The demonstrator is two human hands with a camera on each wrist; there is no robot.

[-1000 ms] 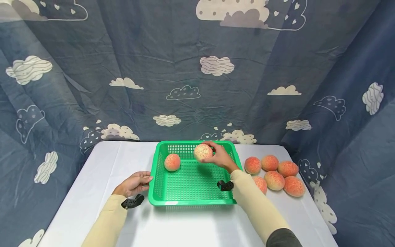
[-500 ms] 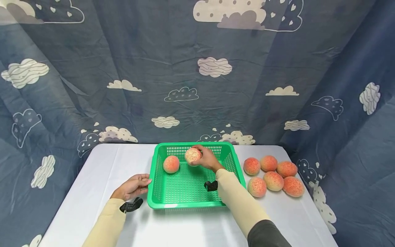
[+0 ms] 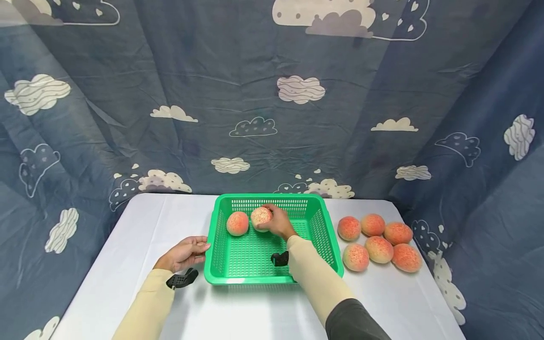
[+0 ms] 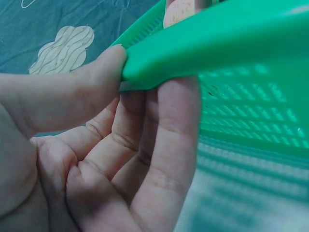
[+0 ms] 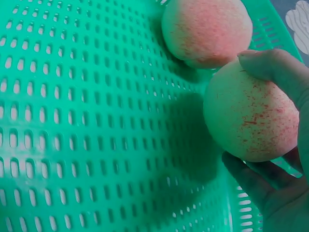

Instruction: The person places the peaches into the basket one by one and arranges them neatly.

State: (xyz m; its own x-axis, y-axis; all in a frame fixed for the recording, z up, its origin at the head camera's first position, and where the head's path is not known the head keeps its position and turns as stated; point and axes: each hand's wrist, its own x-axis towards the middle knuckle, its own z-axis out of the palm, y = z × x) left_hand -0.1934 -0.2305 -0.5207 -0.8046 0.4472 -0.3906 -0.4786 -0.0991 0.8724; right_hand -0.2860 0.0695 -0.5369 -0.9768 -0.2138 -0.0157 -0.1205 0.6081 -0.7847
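Observation:
A green slotted plastic basket (image 3: 272, 280) stands on the white-covered table. At its left side my left hand (image 3: 184, 253) holds the rim; the left wrist view shows the thumb (image 4: 108, 63) against the rim's outer edge and the fingertips (image 4: 177, 96) beneath it. Inside the basket, my right hand (image 3: 279, 223) grips a pale peach with red speckles (image 3: 260, 217), thumb on one side and fingers curled round the other. In the right wrist view this peach casts a shadow on the basket floor. Just left of it lies a pinker peach (image 3: 237, 223), on the floor near the back left corner.
Several more peaches (image 3: 379, 249) lie grouped on the table right of the basket. Behind the table hangs a dark blue cloud-patterned curtain (image 3: 255, 104). White tablecloth (image 3: 238, 311) extends in front of the basket and to its left.
My right hand has carried the speckled peach left and lower into the basket, close beside the other peach. My left hand has stayed at the rim.

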